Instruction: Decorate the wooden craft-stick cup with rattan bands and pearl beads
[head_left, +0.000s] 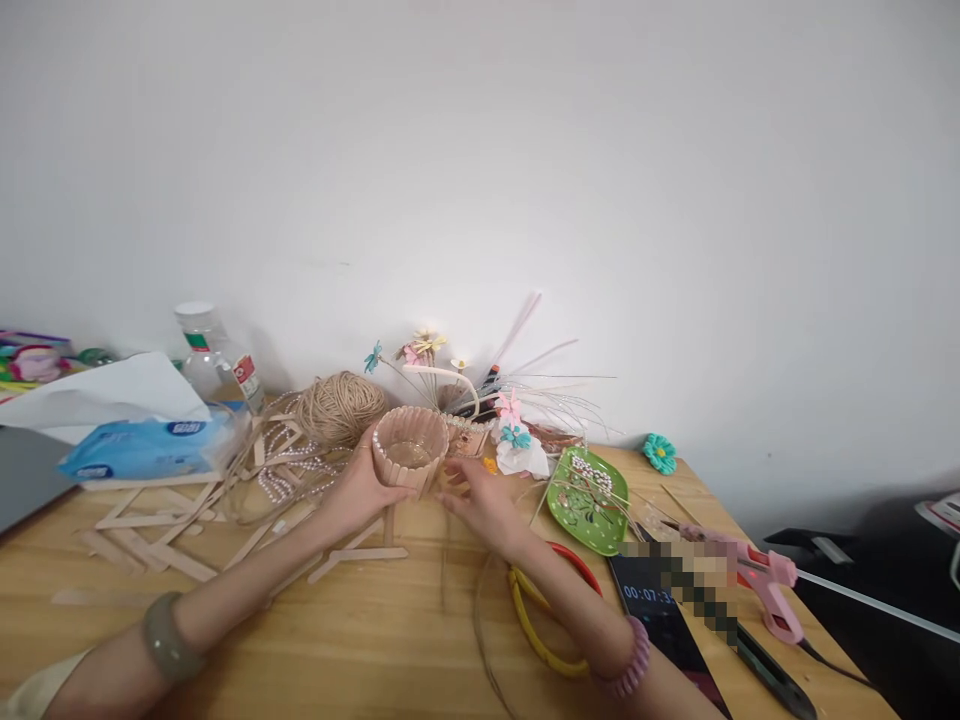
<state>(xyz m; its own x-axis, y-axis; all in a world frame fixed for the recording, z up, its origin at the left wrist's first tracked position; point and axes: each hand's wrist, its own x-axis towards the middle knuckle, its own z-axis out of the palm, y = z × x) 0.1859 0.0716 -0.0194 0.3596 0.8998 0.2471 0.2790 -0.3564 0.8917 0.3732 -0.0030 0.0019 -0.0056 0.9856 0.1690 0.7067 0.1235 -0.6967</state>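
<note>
My left hand [364, 485] is closed around the left side of a round cup [411, 455] whose outside is covered with upright wooden craft sticks. The cup is tilted towards me, so its bare inside shows. Just to its right is my right hand [480, 500], fingers apart and slightly bent, near the cup's lower side; I cannot tell whether a fingertip touches it. A thin strand of twine [484, 625] loops down to the table below my right forearm. Behind the cup, a ball of twine [343, 408] rests at the left, and craft flowers on stems [427, 345] stand upright.
Loose craft sticks [142, 530], bead strings [281, 475], a wipes pack [146, 447] and a clear bottle [202, 350] lie left. Right are a green dish [589, 500] with beads, scissors [551, 655], a phone [667, 620], a pink glue gun [769, 575] and a teal flower [660, 453].
</note>
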